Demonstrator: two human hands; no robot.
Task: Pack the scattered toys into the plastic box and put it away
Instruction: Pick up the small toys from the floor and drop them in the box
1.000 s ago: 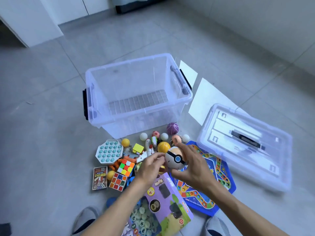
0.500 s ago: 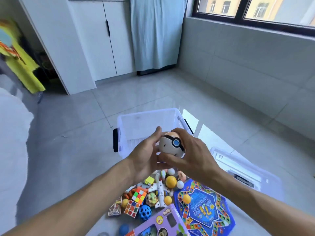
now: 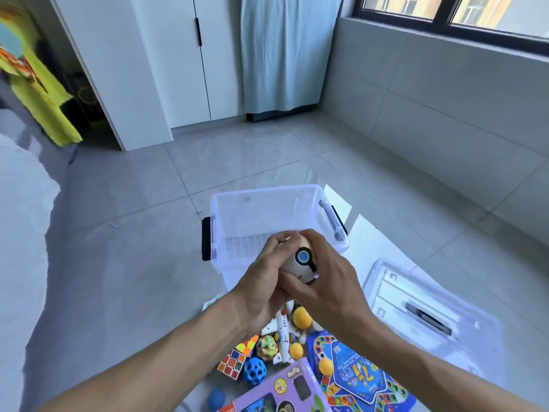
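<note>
Both hands up in front of the camera, and between them a ball toy (image 3: 300, 261), white and orange with a black band and a blue button facing us. The left hand (image 3: 261, 288) wraps it from the left, fingers curled tight against its side; the right hand (image 3: 328, 281) cups it from the right and over the top, fingers clamped on it too. It's held in the air, just in front of the near wall of the clear plastic box (image 3: 267, 209), which sits open on the grey tiled floor (image 3: 142, 233) with black latches at both ends.

The box's lid (image 3: 427, 310) lies flat on the tiles to the right, near the box but apart from it.

Down below the wrists, the toy heap: a white toy plane (image 3: 282, 331), a yellow ball (image 3: 302, 316), two colour cubes (image 3: 233, 362), a blue holed ball (image 3: 254, 370), a blue board game (image 3: 356, 379) and a purple toy carton (image 3: 285, 391) at the bottom edge.

Round the room: white cupboard doors (image 3: 166, 63) at the back, a pale blue curtain (image 3: 285, 52) beside them, a dark-framed window (image 3: 451, 19) over a grey tiled wall on the right, something bright yellow-green (image 3: 44, 84) hanging far left.
</note>
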